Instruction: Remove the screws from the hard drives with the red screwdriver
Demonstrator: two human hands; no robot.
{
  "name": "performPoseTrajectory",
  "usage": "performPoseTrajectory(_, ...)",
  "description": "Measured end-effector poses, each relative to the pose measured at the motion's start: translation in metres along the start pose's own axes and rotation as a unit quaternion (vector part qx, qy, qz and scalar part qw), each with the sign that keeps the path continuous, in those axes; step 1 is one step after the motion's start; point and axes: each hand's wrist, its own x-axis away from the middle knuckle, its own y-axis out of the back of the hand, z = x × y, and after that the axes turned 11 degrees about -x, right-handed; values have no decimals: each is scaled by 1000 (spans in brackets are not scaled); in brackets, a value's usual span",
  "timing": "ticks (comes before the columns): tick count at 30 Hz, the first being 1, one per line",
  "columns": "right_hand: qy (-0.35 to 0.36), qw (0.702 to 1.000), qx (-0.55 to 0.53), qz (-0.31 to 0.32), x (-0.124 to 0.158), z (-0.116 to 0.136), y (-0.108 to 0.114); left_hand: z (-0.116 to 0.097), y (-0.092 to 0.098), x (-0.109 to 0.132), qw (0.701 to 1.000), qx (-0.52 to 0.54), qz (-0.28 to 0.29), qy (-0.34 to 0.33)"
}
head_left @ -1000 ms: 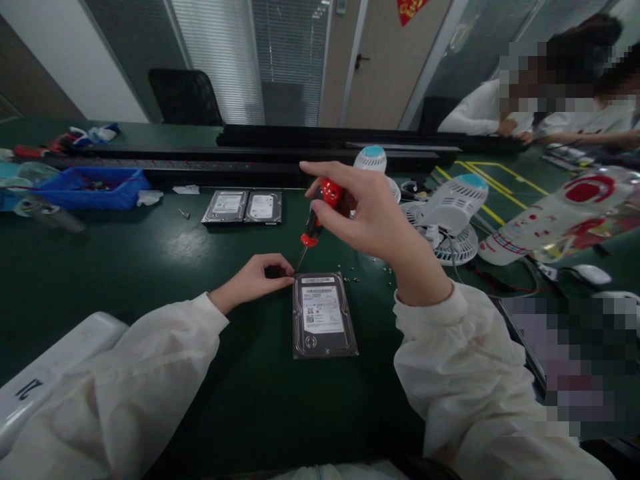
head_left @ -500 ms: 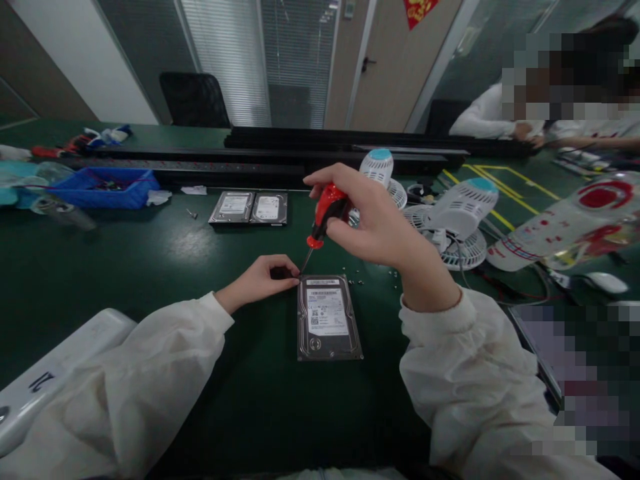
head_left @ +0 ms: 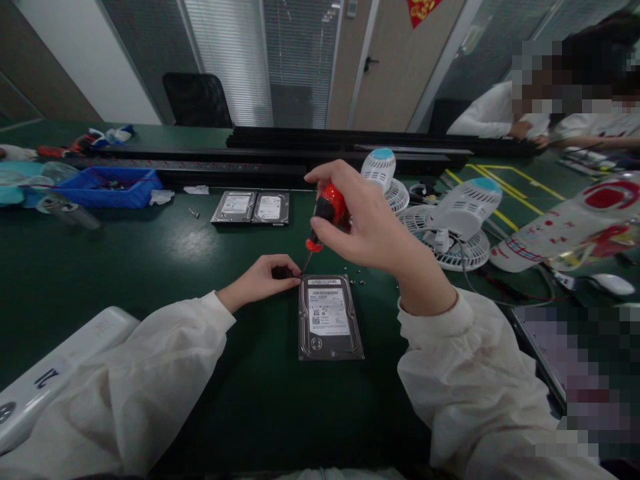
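A hard drive with a white label lies flat on the green table in front of me. My right hand is closed around the red and black handle of a screwdriver. Its thin shaft slants down to the drive's top left corner. At that corner my left hand has thumb and forefinger pinched together beside the screwdriver's tip. Whatever lies between those fingertips is too small and hidden to make out. Several tiny screws are scattered just right of the drive's far end.
Two more hard drives lie farther back. To the left is a blue bin of small parts; white fans and a patterned bottle stand right. A white case lies by my left sleeve. Another person's arm rests at far right.
My right hand has shifted its fingers slightly on the screwdriver handle, which appears turned a little. The left hand stays at the drive's corner. The whole view has drifted slightly.
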Motion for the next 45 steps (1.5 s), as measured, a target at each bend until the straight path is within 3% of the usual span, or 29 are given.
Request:
performPoseTrajectory(3, -20, 998, -57, 22, 1, 2, 3, 0, 0, 0, 1000, 1, 1, 2)
performPoseTrajectory(9, -33, 999, 2, -2, 0, 1, 3, 1, 0, 0, 1000, -8, -2, 1)
performPoseTrajectory(13, -24, 998, -42, 26, 1, 2, 3, 1, 0, 0, 1000, -4, 2, -3)
performPoseTrajectory(20, -39, 999, 16, 2, 0, 3, 1, 0, 1, 0, 1000, -11, 1, -3)
performPoseTrajectory(25, -19, 999, -29, 6, 1, 2, 4, 2, 0, 0, 1000, -5, -1, -2)
performPoseTrajectory(36, -58, 998, 19, 10, 2, -1, 8, 1, 1, 0, 1000, -20, -2, 3)
performPoseTrajectory(42, -86, 982, 164, -38, 2, -4, 3, 0, 2, 0, 1000, -24, -1, 4)
performPoseTrajectory(45, -87, 986, 133, -42, 1, -2, 3, -1, 2, 0, 1000, -27, 0, 9)
